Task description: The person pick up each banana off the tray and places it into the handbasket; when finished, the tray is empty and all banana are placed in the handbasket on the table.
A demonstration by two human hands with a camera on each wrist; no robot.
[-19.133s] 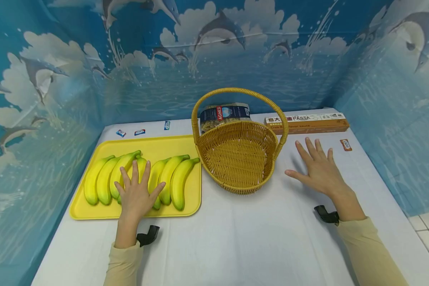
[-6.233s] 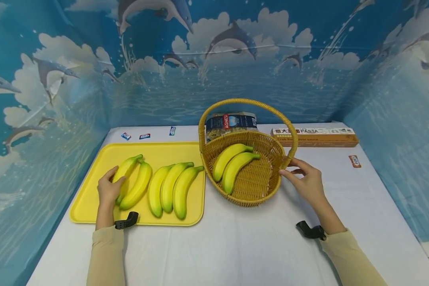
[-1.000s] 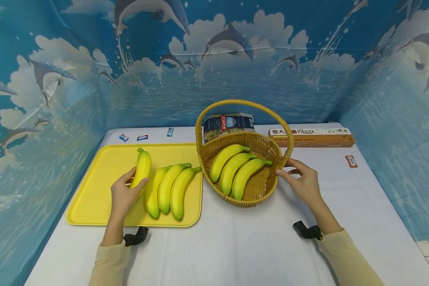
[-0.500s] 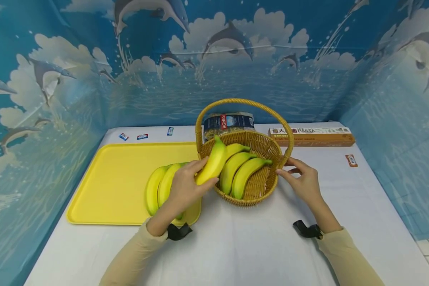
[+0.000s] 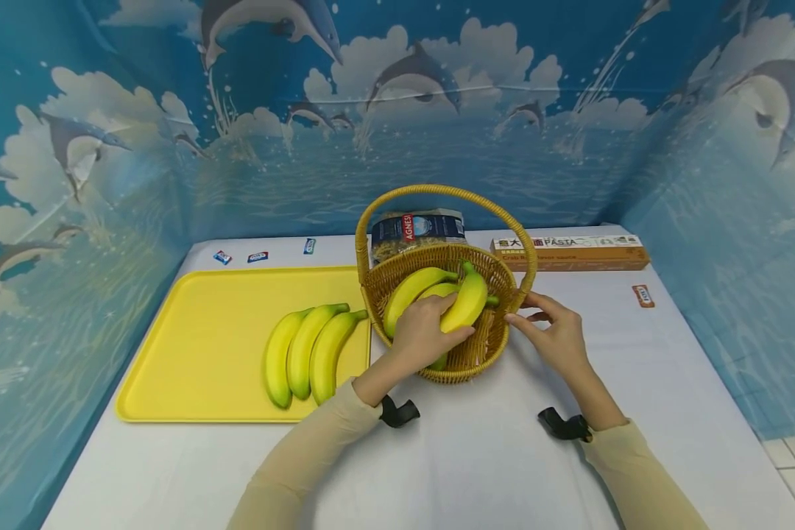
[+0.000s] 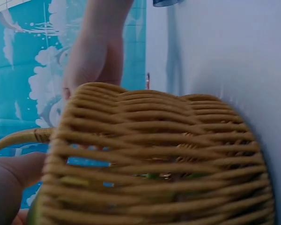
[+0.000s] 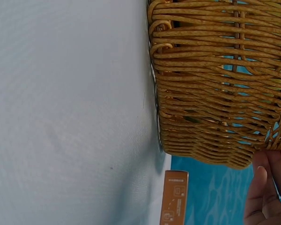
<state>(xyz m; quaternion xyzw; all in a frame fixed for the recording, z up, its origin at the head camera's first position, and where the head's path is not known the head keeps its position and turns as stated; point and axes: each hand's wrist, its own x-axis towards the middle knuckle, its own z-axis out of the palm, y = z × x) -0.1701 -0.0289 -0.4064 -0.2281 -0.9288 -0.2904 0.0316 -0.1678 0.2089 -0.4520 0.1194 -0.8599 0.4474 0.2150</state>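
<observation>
Head view: my left hand (image 5: 424, 335) gripped a yellow banana (image 5: 462, 308) and held it over the wicker basket (image 5: 467, 362), just above the bananas lying inside. Half a second before, that banana was only at the basket's left rim, so this was the fourth going in. Three bananas (image 5: 308, 355) remained on the yellow tray (image 5: 192, 353). My right hand (image 5: 553, 335) touched the basket's right side, fingers relaxed. The held banana looked smooth, curved, green-tipped.
</observation>
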